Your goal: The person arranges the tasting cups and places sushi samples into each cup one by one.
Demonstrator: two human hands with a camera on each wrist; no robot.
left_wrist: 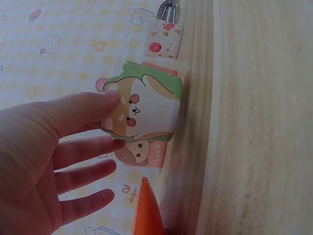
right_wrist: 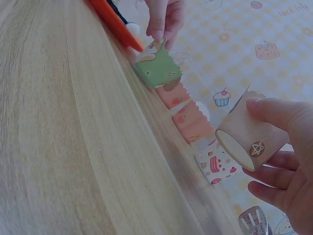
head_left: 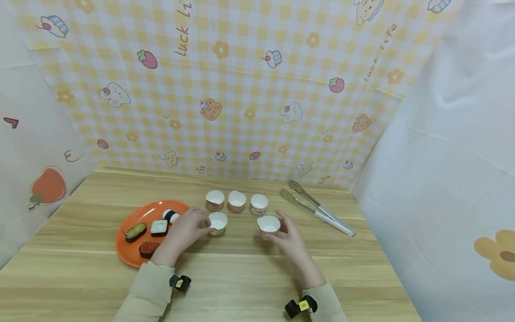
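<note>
My left hand (head_left: 187, 230) pinches the rim of a green paper baking cup (left_wrist: 151, 110) with a dog picture, thumb on one side and fingers on the other. That cup stands at or just above the tabletop, right of the orange plate. Farther right, my right hand (head_left: 291, 241) holds a beige paper baking cup (right_wrist: 249, 132) with a star mark between thumb and fingers. In the right wrist view its base is tilted and off the table. Behind both hands, three more baking cups stand in a row: two pink ones (head_left: 215, 199) (head_left: 237, 201) and a white patterned one (head_left: 259, 204).
At the left, an orange plate (head_left: 124, 252) carries several sushi pieces, including one with orange roe (head_left: 149, 248); my left forearm crosses its right edge. Metal tongs (head_left: 346, 230) lie spread at the back right. A checked cloth (head_left: 249, 89) hangs behind the wooden table (head_left: 225, 286).
</note>
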